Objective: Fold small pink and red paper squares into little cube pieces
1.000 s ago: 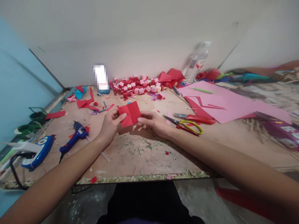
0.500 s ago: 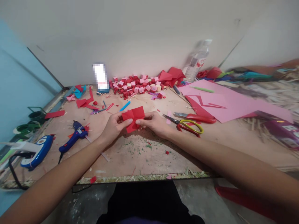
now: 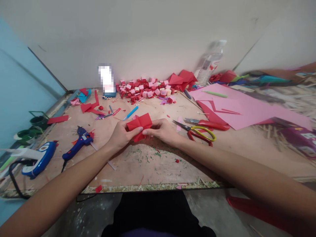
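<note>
A creased piece of red paper (image 3: pixel 141 122) is held up between my two hands, above the middle of the worktop. My left hand (image 3: pixel 120 133) grips its left side, thumb pressed on the front. On the right side my right hand (image 3: pixel 164 130) pinches it, the two thumb tips close together at the lower middle. Fingers behind the sheet are hidden. Just beyond it lies a blue pen (image 3: pixel 130 113). To the right of my right hand are scissors (image 3: pixel 195 129) with yellow and red handles and a red-handled cutter (image 3: pixel 209 124).
A heap of small pink and red paper cubes (image 3: pixel 144 89) lies by the wall, next to a lit phone (image 3: pixel 106 80). A blue glue gun (image 3: pixel 79 143) is at left. Pink sheets (image 3: pixel 251 108), a plastic bottle (image 3: pixel 211 64) and straw-like sticks (image 3: pixel 274 131) are at right.
The red paper has tilted and bent along its creases, its lower part now folding back. My thumbs have come closer together. Both hands keep their hold.
</note>
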`<state>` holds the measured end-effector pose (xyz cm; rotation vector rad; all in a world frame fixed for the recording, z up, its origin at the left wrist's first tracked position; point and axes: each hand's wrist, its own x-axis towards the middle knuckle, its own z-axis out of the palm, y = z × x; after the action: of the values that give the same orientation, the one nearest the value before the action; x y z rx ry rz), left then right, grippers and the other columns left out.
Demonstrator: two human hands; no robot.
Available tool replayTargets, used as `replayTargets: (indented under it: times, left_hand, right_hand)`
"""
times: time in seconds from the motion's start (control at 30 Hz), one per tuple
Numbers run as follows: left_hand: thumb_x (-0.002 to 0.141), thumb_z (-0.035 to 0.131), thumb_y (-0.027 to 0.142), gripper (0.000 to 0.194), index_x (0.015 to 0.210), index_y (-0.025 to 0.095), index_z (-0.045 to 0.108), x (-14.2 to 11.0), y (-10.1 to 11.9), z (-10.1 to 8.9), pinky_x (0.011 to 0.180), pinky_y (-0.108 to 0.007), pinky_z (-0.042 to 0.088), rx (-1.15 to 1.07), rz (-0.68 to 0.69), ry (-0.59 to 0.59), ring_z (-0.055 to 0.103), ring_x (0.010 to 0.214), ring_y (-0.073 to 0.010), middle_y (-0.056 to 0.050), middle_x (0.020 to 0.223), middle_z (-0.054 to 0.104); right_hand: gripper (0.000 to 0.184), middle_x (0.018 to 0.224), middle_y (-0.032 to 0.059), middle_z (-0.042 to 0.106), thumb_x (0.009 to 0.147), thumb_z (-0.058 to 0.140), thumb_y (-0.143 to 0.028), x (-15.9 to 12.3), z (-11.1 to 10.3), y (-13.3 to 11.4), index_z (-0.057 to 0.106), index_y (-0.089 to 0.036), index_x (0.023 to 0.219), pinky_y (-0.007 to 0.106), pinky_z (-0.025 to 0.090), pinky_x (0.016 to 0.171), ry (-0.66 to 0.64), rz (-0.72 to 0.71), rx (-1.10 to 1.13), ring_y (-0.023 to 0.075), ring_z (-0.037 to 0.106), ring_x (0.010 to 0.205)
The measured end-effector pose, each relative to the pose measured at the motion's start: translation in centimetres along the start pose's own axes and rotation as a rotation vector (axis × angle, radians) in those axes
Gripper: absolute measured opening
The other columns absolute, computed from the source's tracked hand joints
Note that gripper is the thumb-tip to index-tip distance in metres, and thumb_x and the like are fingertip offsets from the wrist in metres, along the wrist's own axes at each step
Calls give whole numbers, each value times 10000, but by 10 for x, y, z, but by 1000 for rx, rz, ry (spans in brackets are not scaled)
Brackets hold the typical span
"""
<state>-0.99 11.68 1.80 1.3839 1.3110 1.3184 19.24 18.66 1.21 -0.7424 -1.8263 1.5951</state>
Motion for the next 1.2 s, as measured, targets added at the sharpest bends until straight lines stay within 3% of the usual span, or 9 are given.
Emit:
replayTargets:
  times: [0.13, 0.33, 0.57, 0.97, 1.2]
  left_hand:
    - [753, 891, 423, 315, 848, 129, 828, 0, 2, -1, 602, -274, 509, -1, -5, 20, 638, 645, -176, -51, 768, 775]
    - [742, 907, 510, 402, 774, 128, 784, -3, 5, 0, 570, -277, 508, -92, -38, -1, 600, 589, -165, -44, 686, 724]
    - [742, 887, 492, 389, 748, 120, 773, -5, 4, 0, 521, -254, 471, -123, -87, 20, 566, 553, -148, -32, 645, 695]
    - [742, 936, 507, 410, 808, 127, 799, -4, 4, 2, 564, -261, 524, -86, -10, 1, 612, 594, -158, -46, 714, 753]
    - [758, 897, 452, 352, 687, 132, 770, -1, 5, 0, 575, -265, 537, 67, 42, 21, 632, 592, -168, -45, 685, 753]
  right_hand:
    - [316, 791, 55, 807, 844, 889, -473, -1, -2, 0, 852, -167, 915, 304, 542, 667, -79, 28, 62, 169, 692, 674]
    - [306, 761, 54, 792, 865, 870, -471, -1, -2, -1, 837, -167, 880, 313, 548, 672, -49, 10, 58, 178, 697, 686]
    - [303, 742, 48, 782, 854, 883, -465, 0, -1, 1, 829, -167, 856, 309, 536, 660, -41, 5, 72, 168, 676, 660]
    - [272, 735, 38, 781, 854, 893, -436, 1, -3, 4, 823, -176, 816, 305, 518, 660, -18, 9, 33, 153, 651, 636]
    - [312, 759, 50, 800, 907, 842, -483, 2, -3, 5, 830, -175, 853, 317, 535, 683, -39, -5, 20, 173, 685, 671]
